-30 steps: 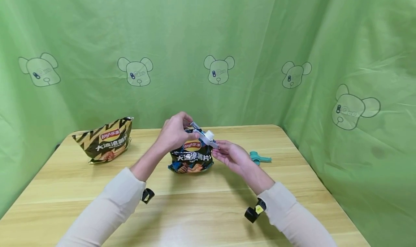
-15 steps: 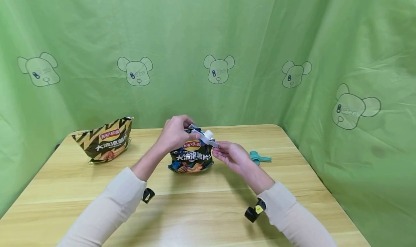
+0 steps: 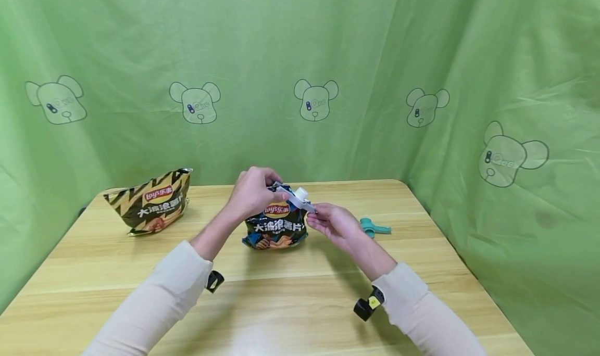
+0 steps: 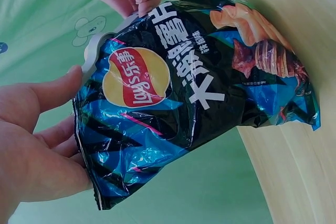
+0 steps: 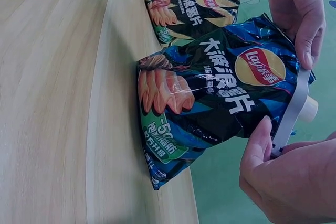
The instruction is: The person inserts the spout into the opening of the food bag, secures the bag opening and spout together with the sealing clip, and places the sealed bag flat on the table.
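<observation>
A black and blue chip bag (image 3: 276, 228) stands on the table, its top edge tilted down to the right. Across that edge lies a pale grey bag clip (image 5: 294, 103) with a white spout cap (image 5: 310, 108). My left hand (image 3: 252, 191) pinches the clip's upper left end along with the bag's top, thumb in front and fingers behind. At the other end, my right hand (image 3: 341, 226) grips the clip's tip between thumb and fingers. The left wrist view shows the bag's crimped edge (image 4: 86, 153) passing between left thumb and fingers.
A black and gold chip bag (image 3: 157, 202) stands at the table's back left. Right of my right hand lies a teal bag clip (image 3: 375, 227). A green curtain (image 3: 262, 59) hangs behind the wooden table (image 3: 262, 304).
The clip's raised upper arm has come down toward its lower bar over the bag's top. My left fingers have lowered slightly with it; the right hand has barely moved.
</observation>
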The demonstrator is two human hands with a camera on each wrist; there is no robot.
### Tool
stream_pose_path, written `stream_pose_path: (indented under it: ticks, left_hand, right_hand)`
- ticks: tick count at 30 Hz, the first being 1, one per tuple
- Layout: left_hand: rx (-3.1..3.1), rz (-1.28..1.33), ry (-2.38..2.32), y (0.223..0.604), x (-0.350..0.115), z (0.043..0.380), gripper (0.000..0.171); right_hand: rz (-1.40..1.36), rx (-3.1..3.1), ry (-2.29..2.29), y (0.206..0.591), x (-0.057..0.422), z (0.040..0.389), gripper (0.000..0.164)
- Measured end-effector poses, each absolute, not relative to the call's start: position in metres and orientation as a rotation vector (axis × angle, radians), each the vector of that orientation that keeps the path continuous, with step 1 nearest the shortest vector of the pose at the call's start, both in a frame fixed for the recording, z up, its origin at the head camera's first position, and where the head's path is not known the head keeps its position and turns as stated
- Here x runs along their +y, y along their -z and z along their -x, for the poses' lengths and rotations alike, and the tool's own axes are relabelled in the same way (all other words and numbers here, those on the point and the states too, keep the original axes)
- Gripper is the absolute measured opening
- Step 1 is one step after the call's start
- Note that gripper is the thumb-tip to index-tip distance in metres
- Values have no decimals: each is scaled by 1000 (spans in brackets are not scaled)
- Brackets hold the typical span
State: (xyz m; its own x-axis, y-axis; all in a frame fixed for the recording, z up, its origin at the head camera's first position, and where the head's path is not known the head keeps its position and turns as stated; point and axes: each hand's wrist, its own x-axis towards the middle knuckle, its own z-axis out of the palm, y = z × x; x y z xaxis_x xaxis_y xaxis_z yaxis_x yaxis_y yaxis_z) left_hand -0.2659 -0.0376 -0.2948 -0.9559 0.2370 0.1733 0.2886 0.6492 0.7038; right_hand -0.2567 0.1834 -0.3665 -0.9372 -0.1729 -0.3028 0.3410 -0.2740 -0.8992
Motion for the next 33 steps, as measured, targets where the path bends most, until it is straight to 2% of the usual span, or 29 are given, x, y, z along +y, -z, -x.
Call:
stream_pose_path:
  ticks: [13, 19, 24, 33]
  left_hand:
    - [-2796, 449, 1191, 292, -37, 266, 38]
    - [-2798, 451, 1197, 292, -38, 266, 32]
    - [-2781, 443, 1193, 292, -37, 266, 27]
    - [-2755, 420, 1198, 293, -36, 265, 21]
  right_hand:
    - [-128, 1732, 2208, 365, 184, 256, 30]
    - [-79, 1727, 2176, 364, 188, 256, 26]
    - [-55, 1743, 2163, 365, 189, 256, 30]
    - [-58, 1772, 2194, 370, 186, 256, 17]
